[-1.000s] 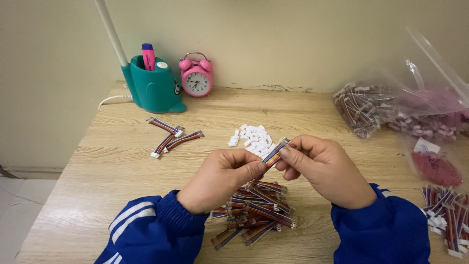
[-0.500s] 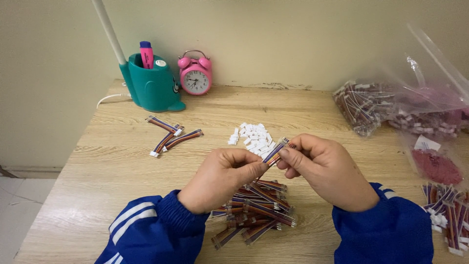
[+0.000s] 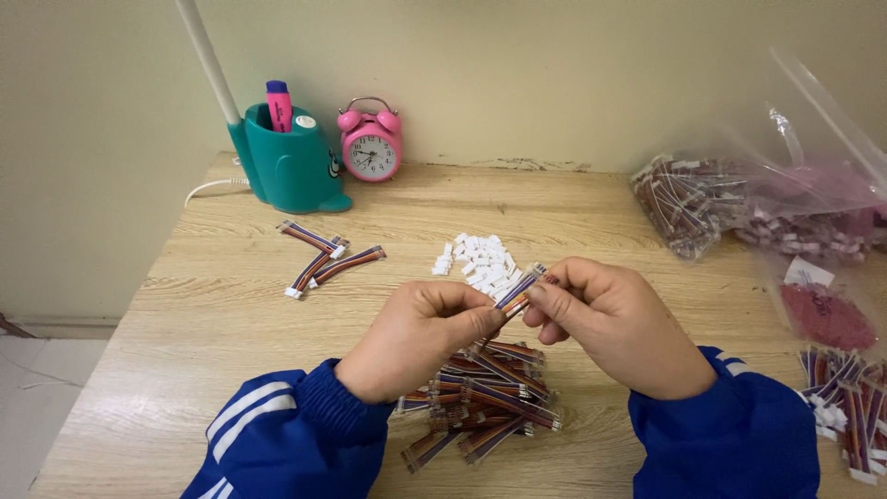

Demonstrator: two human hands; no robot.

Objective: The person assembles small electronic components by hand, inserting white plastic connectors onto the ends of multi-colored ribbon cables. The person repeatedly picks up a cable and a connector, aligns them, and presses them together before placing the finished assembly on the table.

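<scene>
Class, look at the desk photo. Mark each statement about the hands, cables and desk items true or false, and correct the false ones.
1. Both hands hold one cable. True.
2. The clock is blue. False: it is pink.
3. A pile of cables lies under the hands. True.
4. The white connectors sit inside the teal holder. False: they lie loose on the desk.
5. The left hand rests flat on the desk. False: it grips the cable.

On the table (image 3: 185, 305), the connector heap (image 3: 480, 259) lies behind both hands; the wire pile (image 3: 480, 397) beneath them (clock (image 3: 370, 148) far back).
</scene>
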